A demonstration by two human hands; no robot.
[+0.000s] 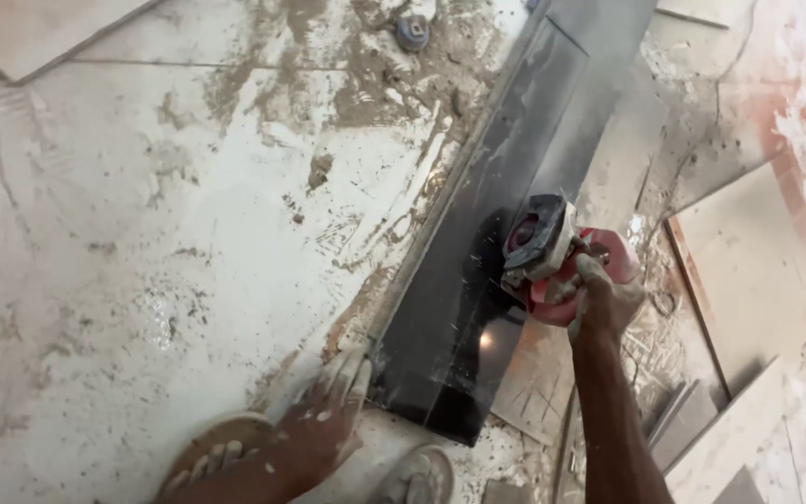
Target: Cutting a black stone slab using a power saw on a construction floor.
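A long black stone slab (506,177) lies diagonally on the dusty floor, from lower centre to upper right. My right hand (605,297) grips a red handheld cutter (552,257) whose dark blade guard rests on the slab's right edge. My left hand (324,420), coated in dust, lies flat on the floor with its fingers spread, touching the slab's near left corner. A foot in a sandal (212,453) sits just left of that hand.
Pale tiles (757,271) and offcuts lie at the right, some leaning. Another tile (30,28) sits at the upper left. A small round blue-grey object (412,33) rests in the mud at the top. A second sandalled foot (422,476) is at the bottom centre.
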